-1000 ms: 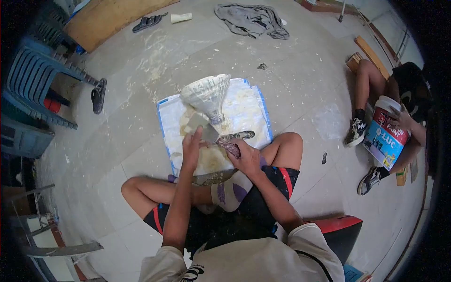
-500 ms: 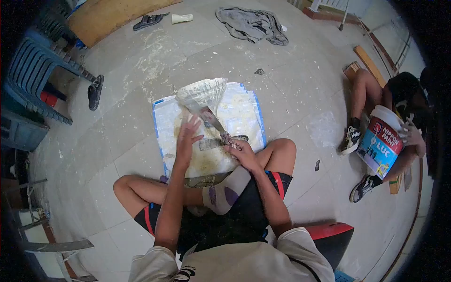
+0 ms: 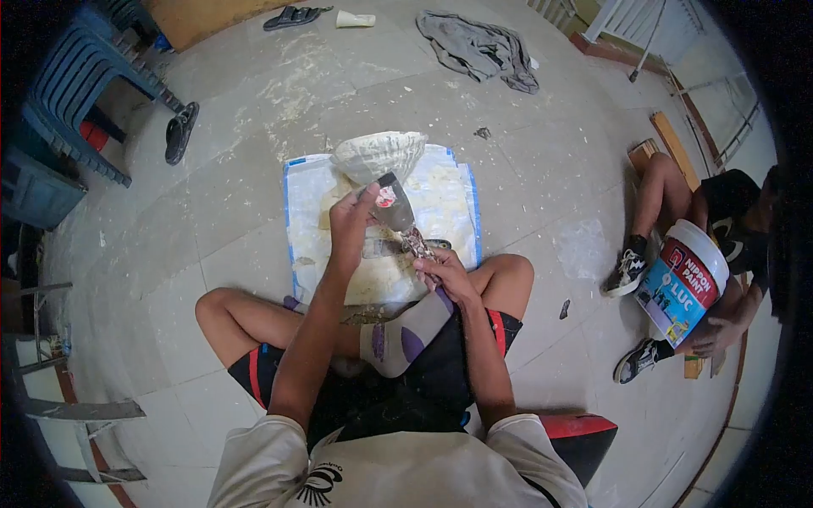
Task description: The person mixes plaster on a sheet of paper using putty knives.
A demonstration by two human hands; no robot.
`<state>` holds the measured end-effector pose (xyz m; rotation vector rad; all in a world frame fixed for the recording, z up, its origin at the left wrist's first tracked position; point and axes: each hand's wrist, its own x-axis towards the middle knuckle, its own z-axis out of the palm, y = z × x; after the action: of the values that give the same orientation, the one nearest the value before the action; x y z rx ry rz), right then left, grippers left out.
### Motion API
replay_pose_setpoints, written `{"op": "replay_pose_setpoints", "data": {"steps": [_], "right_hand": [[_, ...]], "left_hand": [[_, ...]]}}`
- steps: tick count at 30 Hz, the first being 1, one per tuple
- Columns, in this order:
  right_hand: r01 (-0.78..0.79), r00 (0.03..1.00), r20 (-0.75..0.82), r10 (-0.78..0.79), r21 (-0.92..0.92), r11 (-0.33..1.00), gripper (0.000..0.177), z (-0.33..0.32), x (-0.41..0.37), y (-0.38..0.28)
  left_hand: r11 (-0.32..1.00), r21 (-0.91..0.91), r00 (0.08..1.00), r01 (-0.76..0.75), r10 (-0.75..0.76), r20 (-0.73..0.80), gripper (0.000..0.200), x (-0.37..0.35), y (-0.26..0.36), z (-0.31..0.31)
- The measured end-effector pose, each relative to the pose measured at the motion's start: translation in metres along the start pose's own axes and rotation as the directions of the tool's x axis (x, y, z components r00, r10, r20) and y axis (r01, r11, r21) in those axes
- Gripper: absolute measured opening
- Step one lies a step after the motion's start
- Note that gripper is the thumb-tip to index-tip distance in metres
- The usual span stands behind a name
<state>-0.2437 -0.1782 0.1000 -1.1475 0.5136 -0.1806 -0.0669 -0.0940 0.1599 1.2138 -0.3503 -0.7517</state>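
A putty knife with a dark-tipped metal blade and a speckled handle is held between my two hands. My right hand is closed around the handle. At the upper part of the blade, my left hand pinches its edge between thumb and fingers. Beneath lies a stained white sheet with blue edges. A crumpled whitish plastic bag sits on its far part. Another flat dark tool rests on the sheet, partly covered by the putty knife and my hand.
On the right sits another person with a Nippon Paint bucket between their legs. Stacked blue chairs and a sandal are at the left. A grey cloth lies ahead. A red-and-black cushion-like object is beside me.
My left hand has closed onto the blade, having been open beside it. The putty knife now stands more upright. The other person's hand has moved from the bucket's side to below it.
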Motion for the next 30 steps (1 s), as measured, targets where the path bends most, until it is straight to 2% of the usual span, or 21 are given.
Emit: {"op": "replay_pose_setpoints", "data": {"steps": [4, 6, 9, 12, 14, 16, 18, 20, 25, 27, 28, 30], "right_hand": [[0.023, 1.0, 0.005, -0.023, -0.055, 0.998, 0.017, -0.001, 0.0, -0.001], [0.027, 1.0, -0.005, -0.028, -0.074, 0.997, 0.017, -0.002, 0.003, 0.003], [0.002, 1.0, -0.013, -0.003, -0.053, 0.999, 0.021, -0.008, 0.005, 0.008], [0.025, 0.998, -0.065, -0.024, 0.022, 0.999, 0.026, -0.003, 0.004, 0.006], [0.05, 0.994, -0.095, -0.044, 0.056, 0.997, 0.028, -0.003, 0.002, 0.005], [0.071, 0.993, -0.099, -0.064, 0.079, 0.994, 0.029, -0.005, 0.004, 0.008], [0.08, 0.996, -0.049, -0.075, 0.09, 0.993, 0.029, -0.013, 0.011, 0.016], [0.085, 0.996, -0.035, -0.082, 0.088, 0.992, 0.028, -0.016, 0.016, 0.024], [0.079, 0.995, -0.06, -0.076, 0.04, 0.996, 0.03, -0.009, 0.012, 0.011], [0.191, 0.966, -0.165, -0.201, -0.074, 0.979, 0.032, 0.002, 0.011, 0.01], [0.241, 0.941, -0.21, -0.265, -0.136, 0.961, 0.033, 0.009, 0.011, 0.01], [0.355, 0.885, -0.192, -0.425, -0.313, 0.881, 0.034, 0.01, 0.02, 0.023]], "left_hand": [[0.999, -0.042, 0.999, -0.023, 0.022, -0.028, 0.035, 0.004, 0.01, -0.012], [0.998, -0.048, 0.999, -0.039, 0.039, 0.012, 0.037, -0.005, 0.008, -0.005], [0.997, 0.077, 0.987, -0.012, -0.001, 0.163, 0.036, -0.016, -0.033, 0.001], [0.999, 0.037, 0.996, 0.021, -0.024, 0.088, 0.034, -0.018, -0.048, -0.001], [0.999, 0.025, 0.999, -0.023, 0.022, 0.025, 0.026, -0.012, -0.056, -0.011], [0.998, -0.042, 0.998, -0.053, 0.052, -0.036, 0.024, -0.009, -0.047, -0.018], [0.998, -0.023, 0.988, -0.052, 0.048, -0.146, 0.028, -0.002, -0.037, -0.028], [0.992, 0.034, 0.976, -0.119, 0.123, -0.182, 0.027, 0.001, -0.029, -0.038], [0.994, 0.04, 0.97, -0.1, 0.107, -0.219, 0.027, 0.006, -0.017, -0.048], [0.996, 0.047, 0.97, -0.073, 0.082, -0.229, 0.026, 0.004, -0.016, -0.043], [0.995, 0.061, 0.983, -0.08, 0.089, -0.161, 0.027, 0.002, -0.018, -0.039], [0.991, 0.087, 0.995, -0.098, 0.1, -0.023, 0.029, -0.005, -0.021, -0.028]]}}
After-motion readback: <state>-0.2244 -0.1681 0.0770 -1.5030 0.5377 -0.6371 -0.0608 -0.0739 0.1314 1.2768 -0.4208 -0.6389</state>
